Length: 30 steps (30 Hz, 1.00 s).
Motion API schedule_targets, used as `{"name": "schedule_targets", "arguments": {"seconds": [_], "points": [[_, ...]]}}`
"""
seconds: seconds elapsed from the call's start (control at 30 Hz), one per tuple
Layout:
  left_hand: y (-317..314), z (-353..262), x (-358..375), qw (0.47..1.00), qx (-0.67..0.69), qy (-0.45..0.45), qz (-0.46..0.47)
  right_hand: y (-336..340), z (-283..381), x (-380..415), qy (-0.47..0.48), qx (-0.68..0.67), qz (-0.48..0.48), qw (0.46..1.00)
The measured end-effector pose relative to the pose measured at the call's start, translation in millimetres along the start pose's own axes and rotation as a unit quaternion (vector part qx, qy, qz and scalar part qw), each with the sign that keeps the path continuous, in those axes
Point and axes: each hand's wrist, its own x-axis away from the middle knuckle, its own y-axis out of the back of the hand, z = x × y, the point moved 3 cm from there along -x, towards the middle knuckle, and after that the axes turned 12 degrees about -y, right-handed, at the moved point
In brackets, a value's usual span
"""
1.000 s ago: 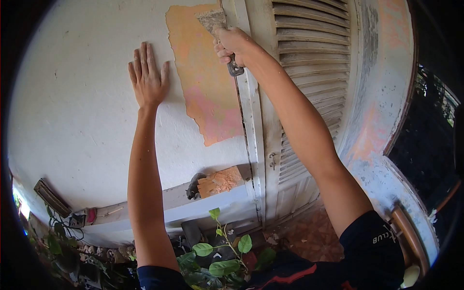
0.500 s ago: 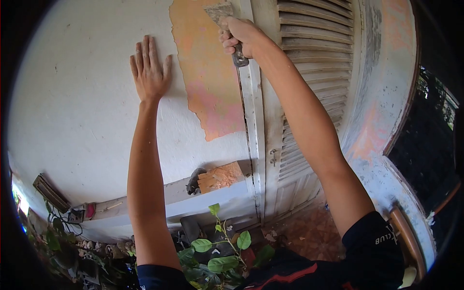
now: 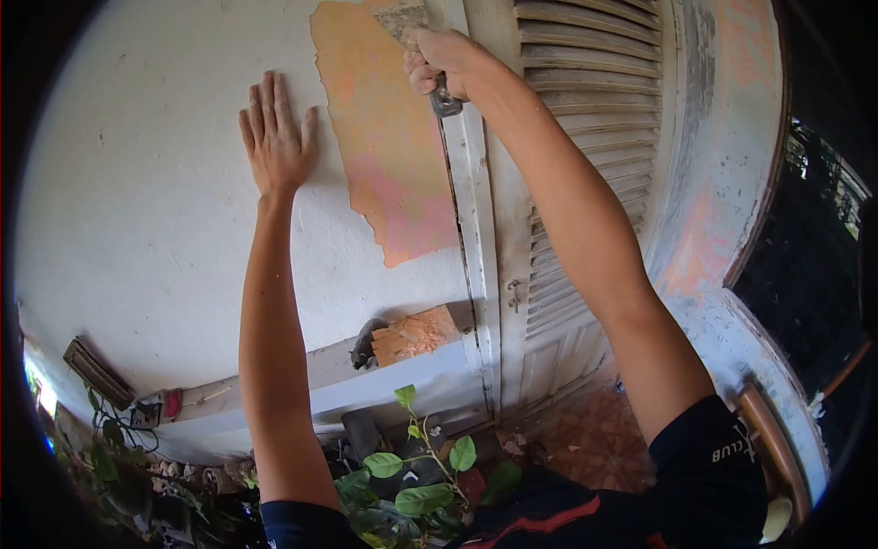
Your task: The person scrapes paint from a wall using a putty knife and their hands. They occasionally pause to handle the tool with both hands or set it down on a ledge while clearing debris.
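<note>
My right hand (image 3: 444, 60) grips the handle of a metal scraper (image 3: 409, 22), whose wide blade lies against the wall at the top of an orange and pink patch of bare plaster (image 3: 384, 137). The blade's upper end runs out of view. My left hand (image 3: 274, 137) rests flat on the white painted wall (image 3: 155, 220), fingers spread, just left of the bare patch.
A weathered white louvred shutter (image 3: 585, 119) stands right of the patch. Below, a ledge (image 3: 366, 366) carries a second scraped orange spot (image 3: 414, 334). A leafy plant (image 3: 416, 480) and clutter lie at the wall's foot. A wooden chair back (image 3: 777, 448) curves at lower right.
The scraper and my right hand have stayed at the top of the patch, shifting only slightly. My left hand keeps flat on the wall.
</note>
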Motion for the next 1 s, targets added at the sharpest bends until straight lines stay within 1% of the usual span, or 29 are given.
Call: {"name": "schedule_targets", "arguments": {"seconds": [0.2,0.27,0.3,0.37,0.4,0.47,0.5,0.57,0.7,0.77,0.8,0.87,0.9,0.97,1.0], "points": [[-1.1,-1.0,-0.9,1.000,-0.008,0.004,-0.011,1.4,-1.3,-7.4,-0.037,-0.023,-0.030,0.999],[-0.2,-0.1,-2.2,1.000,-0.002,0.000,-0.023,4.0,5.4,-7.0,-0.007,-0.005,0.025,1.000],[0.7,0.0,-3.3,1.000,-0.002,0.000,-0.021,2.6,5.7,-2.6,-0.009,-0.006,0.025,1.000],[2.3,-0.2,-2.9,1.000,0.010,-0.002,-0.010,0.6,-1.0,7.2,-0.034,-0.027,-0.002,0.999],[1.9,0.5,-0.9,1.000,0.009,-0.002,-0.009,0.4,-1.7,3.1,-0.035,-0.027,-0.001,0.999],[-1.0,1.9,-2.5,1.000,-0.010,-0.008,-0.012,1.9,7.0,-9.3,-0.009,0.014,-0.009,1.000],[-1.8,0.9,-0.2,1.000,-0.006,-0.008,-0.006,7.3,6.8,-23.8,-0.015,0.012,-0.011,1.000],[-0.3,-0.4,-2.3,1.000,0.003,-0.001,-0.016,14.6,6.7,-49.2,-0.035,-0.018,0.064,0.997],[-1.1,0.6,-1.6,1.000,0.011,0.001,-0.015,15.7,0.0,-43.4,-0.033,-0.001,0.052,0.998],[0.7,4.1,-5.0,1.000,0.009,0.002,-0.023,15.3,1.1,-50.8,-0.079,-0.027,0.072,0.994],[0.5,3.7,-4.5,1.000,-0.001,0.004,-0.025,11.2,9.0,-41.1,-0.074,-0.023,0.074,0.994],[-0.3,-1.4,-3.9,1.000,0.004,0.010,-0.028,7.5,12.8,-6.2,-0.060,-0.025,0.048,0.997],[-0.9,-2.2,-3.3,1.000,0.008,0.008,-0.028,9.6,11.0,-2.7,-0.060,-0.027,0.044,0.997],[-1.6,-0.9,-2.5,1.000,0.010,0.010,-0.010,7.9,10.5,1.8,-0.039,0.030,0.025,0.998],[-0.6,-0.6,-2.4,1.000,0.014,0.009,-0.008,8.1,9.0,3.6,-0.034,0.029,0.026,0.999]]}}
